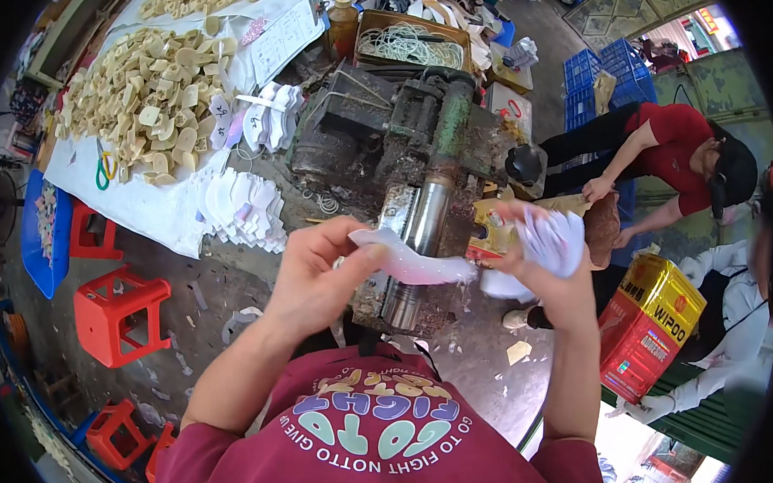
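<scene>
My left hand [310,277] is closed, pinching one end of a curved pale pink and white cut piece [420,268], thin and speckled. This piece stretches to the right, above the shiny metal roller [431,216] of a dark, greasy machine [349,126]. To the right of the roller, my right hand [558,294] is wrapped around a bundle of similar white and pink cut pieces [554,240], partly smeared by motion. Whether the far end of the curved piece touches the roller, I cannot tell.
Left of the machine, a worktable carries heaped tan moulded pieces [162,99] and stacked white cut pieces [239,209]. Red stools [120,315] stand on the floor. At right, a person in red [671,156] bends over a brown sack, near a red and yellow can [648,330].
</scene>
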A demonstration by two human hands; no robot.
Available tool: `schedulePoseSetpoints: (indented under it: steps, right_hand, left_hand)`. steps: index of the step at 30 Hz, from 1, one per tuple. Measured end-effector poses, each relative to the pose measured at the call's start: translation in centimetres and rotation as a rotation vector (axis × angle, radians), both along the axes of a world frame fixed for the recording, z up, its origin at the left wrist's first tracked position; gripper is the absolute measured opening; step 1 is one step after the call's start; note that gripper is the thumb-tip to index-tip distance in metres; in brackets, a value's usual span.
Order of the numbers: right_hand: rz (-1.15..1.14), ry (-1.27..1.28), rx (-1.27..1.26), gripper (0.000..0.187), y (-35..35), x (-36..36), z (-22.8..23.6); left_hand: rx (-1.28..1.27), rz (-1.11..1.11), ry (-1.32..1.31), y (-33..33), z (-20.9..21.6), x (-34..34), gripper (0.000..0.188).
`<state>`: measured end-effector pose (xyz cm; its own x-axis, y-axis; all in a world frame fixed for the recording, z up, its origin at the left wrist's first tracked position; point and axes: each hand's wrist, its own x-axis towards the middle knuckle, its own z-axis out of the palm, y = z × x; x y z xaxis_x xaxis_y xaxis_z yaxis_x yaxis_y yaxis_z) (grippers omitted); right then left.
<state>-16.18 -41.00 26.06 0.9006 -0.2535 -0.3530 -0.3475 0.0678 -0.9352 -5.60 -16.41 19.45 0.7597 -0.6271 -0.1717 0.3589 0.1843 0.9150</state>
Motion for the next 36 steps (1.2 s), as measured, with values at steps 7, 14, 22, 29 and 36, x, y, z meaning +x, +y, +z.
schedulePoseSetpoints:
  steps: [7, 14, 22, 29, 36]
  right_hand:
    - [0.451, -0.094, -0.029, 0.061, -0.8, -1.2, -1.3]
    - [0.381, 0.375, 0.059, 0.067, -1.7, 0.4, -3.5]
    - [0.051, 0.176, 0.234, 0.064, -1.7, 0.9, -3.3]
    - [0.04, 0.056, 0.274, 0.077, -0.3, 1.1, -3.1]
    - [0.039, 0.022, 0.346, 0.096, 1.9, 2.1, -2.6]
  left_hand:
    - [0.134, -0.04, -0.51, -2.7, 1.1, -1.4, 0.014]
    - [0.522, 0.209, -0.882, -1.2, -5.5, -1.4, 0.031]
    - [0.443, 0.361, -0.474, 1.2, -7.8, 0.6, 0.005]
    - [1.068, 0.693, -0.934, 14.1, -12.3, 10.8, 0.003]
    - [1.291, 0.258, -1.14, 17.4, -19.1, 9.0, 0.018]
